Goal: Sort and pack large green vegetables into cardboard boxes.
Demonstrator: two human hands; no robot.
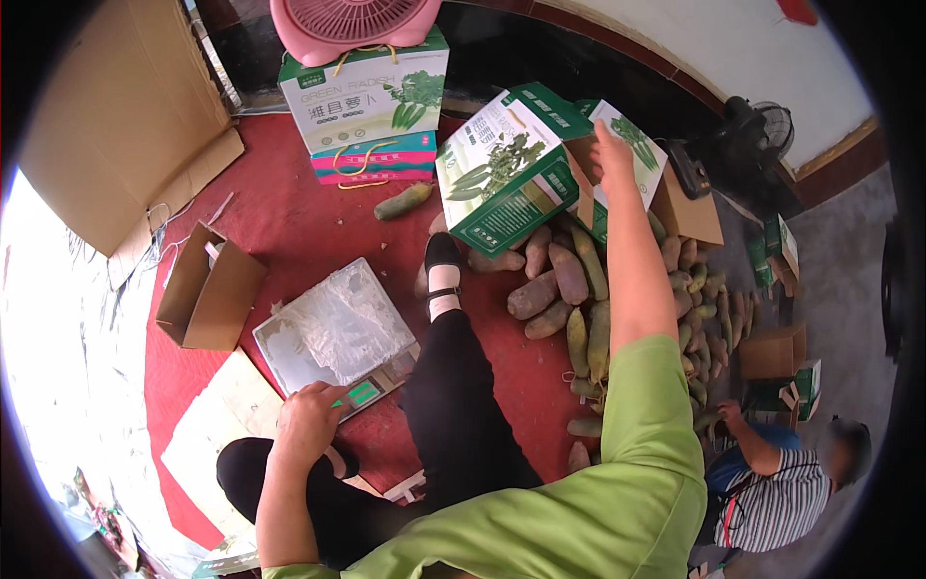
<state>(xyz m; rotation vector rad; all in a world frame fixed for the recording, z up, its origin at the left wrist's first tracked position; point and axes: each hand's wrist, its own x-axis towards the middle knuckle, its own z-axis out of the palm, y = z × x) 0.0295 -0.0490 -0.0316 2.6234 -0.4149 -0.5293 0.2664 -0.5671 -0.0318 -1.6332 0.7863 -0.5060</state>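
Note:
My right arm stretches forward over a pile of radishes (569, 275). My right hand (613, 159) is open with its fingers extended, beside the raised flap of a white and green carton (511, 169). That carton lies tilted, its open side toward my hand; whether the hand touches the flap I cannot tell. My left hand (307, 425) reaches over the near edge of a flat scale (338, 328), fingers stretched out by its lit green display (363, 394). Nothing shows in its grasp. A whitish film covers the scale's platform.
A pink fan (352, 24) stands on a printed carton (367, 101) at the back. An open brown box (214, 285) is left of the scale. One green radish (403, 201) lies on the red mat (289, 183). At right, a person in stripes (776, 502) sits beside more radishes.

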